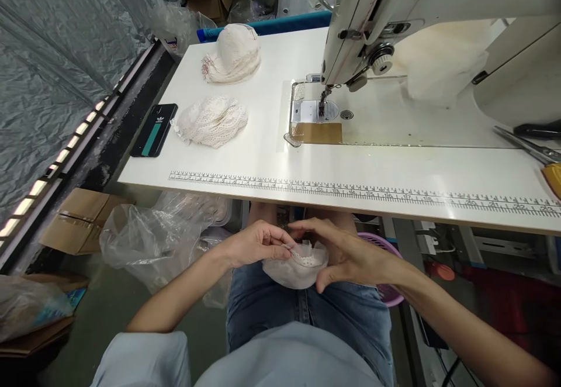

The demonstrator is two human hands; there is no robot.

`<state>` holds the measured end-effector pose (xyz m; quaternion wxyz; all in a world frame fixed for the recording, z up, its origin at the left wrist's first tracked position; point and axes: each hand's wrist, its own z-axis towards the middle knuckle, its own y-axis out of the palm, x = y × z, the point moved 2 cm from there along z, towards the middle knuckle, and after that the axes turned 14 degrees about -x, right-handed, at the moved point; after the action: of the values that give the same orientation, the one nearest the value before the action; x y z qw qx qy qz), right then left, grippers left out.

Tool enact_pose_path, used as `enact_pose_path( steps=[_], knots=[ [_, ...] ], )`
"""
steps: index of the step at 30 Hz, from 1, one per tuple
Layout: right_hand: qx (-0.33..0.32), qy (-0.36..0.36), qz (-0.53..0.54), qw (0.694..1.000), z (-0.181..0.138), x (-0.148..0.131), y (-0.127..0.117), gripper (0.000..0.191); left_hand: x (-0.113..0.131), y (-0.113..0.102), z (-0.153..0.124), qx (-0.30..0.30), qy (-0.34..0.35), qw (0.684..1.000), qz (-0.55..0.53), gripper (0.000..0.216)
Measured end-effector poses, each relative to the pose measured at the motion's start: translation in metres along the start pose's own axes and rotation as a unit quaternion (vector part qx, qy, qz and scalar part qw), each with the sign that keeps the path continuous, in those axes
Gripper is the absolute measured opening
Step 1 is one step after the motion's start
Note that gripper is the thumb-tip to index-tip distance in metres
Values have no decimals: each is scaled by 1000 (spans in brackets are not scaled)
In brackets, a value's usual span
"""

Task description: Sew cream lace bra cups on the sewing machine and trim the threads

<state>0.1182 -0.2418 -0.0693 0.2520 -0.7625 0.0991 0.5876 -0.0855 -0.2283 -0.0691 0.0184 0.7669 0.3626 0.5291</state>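
Over my lap, my left hand [267, 244] pinches the upper left edge of a small, rounded piece of sheer white fabric with lace trim [295, 273]. My right hand [346, 252] curves around the fabric's right side, its thumb apart from the outstretched fingers and close to the cloth. Part of those fingers is hidden behind the piece. Above my hands on the white tabletop [263, 162] lie a white lacy fabric bundle [214, 121] and, farther back, a domed white fabric piece [232, 54].
A sewing machine [359, 42] stands at the right, its needle and presser foot over a metal plate. Scissors [528, 144] lie at the right edge, a phone [154, 131] at the left. A printed ruler [350, 190] runs along the front edge. Below are plastic bags [144, 241] and a purple basket [394, 296].
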Motion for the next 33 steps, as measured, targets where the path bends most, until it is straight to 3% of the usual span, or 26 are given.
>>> enact_pose_path(
  steps=[4,6,13,18,26,33],
  knots=[
    [-29,50,43,997,7,2,0,33,1,-6,-10,22,-14,999,41,30],
    [-27,47,82,995,7,1,0,26,1,-9,-14,35,-9,998,52,28],
    [-46,50,95,993,12,-6,-6,31,10,-1,-5,-8,-25,989,145,33],
    [-65,31,58,996,10,-8,-10,35,9,1,6,34,-49,984,166,20],
    [-16,62,-84,994,9,0,1,18,-1,-2,-1,76,-52,982,166,22],
    [-84,42,-36,995,20,-3,-1,16,8,3,-4,20,-71,974,214,30]
  ],
)
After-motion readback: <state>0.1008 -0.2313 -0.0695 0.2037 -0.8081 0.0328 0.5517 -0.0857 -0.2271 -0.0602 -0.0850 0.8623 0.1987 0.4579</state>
